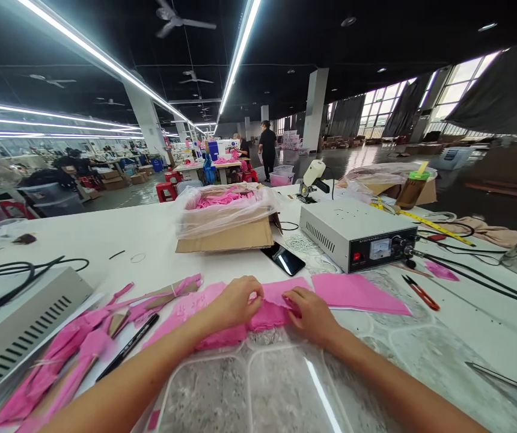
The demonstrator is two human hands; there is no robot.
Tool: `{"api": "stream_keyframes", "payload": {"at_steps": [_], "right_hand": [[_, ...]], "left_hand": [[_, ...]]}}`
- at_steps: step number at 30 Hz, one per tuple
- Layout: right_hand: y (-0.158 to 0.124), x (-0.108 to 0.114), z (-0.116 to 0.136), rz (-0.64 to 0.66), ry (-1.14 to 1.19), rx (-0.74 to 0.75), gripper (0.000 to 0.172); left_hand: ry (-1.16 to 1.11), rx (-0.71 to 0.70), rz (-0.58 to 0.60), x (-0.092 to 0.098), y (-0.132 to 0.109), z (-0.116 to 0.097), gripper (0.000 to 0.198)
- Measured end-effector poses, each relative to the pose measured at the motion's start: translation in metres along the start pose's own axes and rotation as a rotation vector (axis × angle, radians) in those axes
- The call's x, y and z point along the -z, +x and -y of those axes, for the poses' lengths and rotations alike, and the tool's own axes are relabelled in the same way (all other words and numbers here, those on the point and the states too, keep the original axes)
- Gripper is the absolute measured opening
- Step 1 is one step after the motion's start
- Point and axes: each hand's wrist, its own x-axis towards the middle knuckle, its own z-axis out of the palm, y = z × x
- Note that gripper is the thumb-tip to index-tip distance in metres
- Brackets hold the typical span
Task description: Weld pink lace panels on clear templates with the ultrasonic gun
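Pink fabric [267, 316] lies across the patterned mat in front of me, with a lace-like piece on its left part. My left hand [239, 300] rests over the fabric's middle, fingers curled and pinching its upper edge. A little to the right, my right hand [310, 314] has its fingers bent over the same fabric, thumb tucked under and gripping it. Between the hands the cloth is slightly bunched. A flat pink panel [360, 293] extends to the right of my right hand. Bundled pink strips [60, 367] lie at the left, next to a black pen [127, 347].
Behind the fabric are a cardboard box [225, 234] lined with plastic, a black phone [284, 258] and a grey control box [357, 231] with cables. Orange-handled snips [421, 293] and a pointed metal tool [506, 380] lie at right. Another grey unit [24, 337] stands left.
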Motion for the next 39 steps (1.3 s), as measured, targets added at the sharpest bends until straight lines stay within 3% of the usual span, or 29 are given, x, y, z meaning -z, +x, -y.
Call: {"api": "stream_keyframes", "payload": {"at_steps": [3, 6, 11, 14, 18, 21, 25, 30, 39], "right_hand": [[-0.012, 0.004, -0.012, -0.038, -0.045, 0.026, 0.037], [-0.045, 0.012, -0.015, -0.025, -0.039, 0.129, 0.043], [-0.114, 0.022, 0.017, 0.058, 0.033, 0.353, 0.040], [-0.125, 0.038, 0.034, 0.149, 0.146, 0.444, 0.039], [-0.088, 0.047, 0.033, 0.153, 0.269, 0.349, 0.029], [-0.044, 0.031, 0.025, 0.086, 0.321, 0.216, 0.025], [-0.009, 0.002, 0.015, 0.109, 0.335, 0.162, 0.023], [-0.008, -0.010, 0.002, 0.127, 0.387, 0.125, 0.022], [-0.011, -0.010, -0.005, 0.137, 0.469, 0.124, 0.022]], "left_hand": [[-0.020, -0.035, -0.020, 0.002, -0.029, -0.010, 0.015], [-0.036, -0.088, 0.031, -0.007, -0.071, -0.019, 0.015], [-0.012, -0.098, 0.128, -0.029, -0.137, -0.029, 0.014], [0.009, -0.085, 0.159, -0.028, -0.151, -0.031, 0.012], [0.094, 0.006, 0.115, -0.020, -0.118, -0.027, 0.007], [0.181, 0.079, 0.090, -0.023, -0.069, -0.018, 0.013], [0.250, 0.111, 0.177, -0.038, -0.021, -0.003, 0.028], [0.264, 0.137, 0.253, -0.050, -0.014, 0.006, 0.030], [0.231, 0.134, 0.262, -0.041, -0.015, 0.006, 0.030]]}}
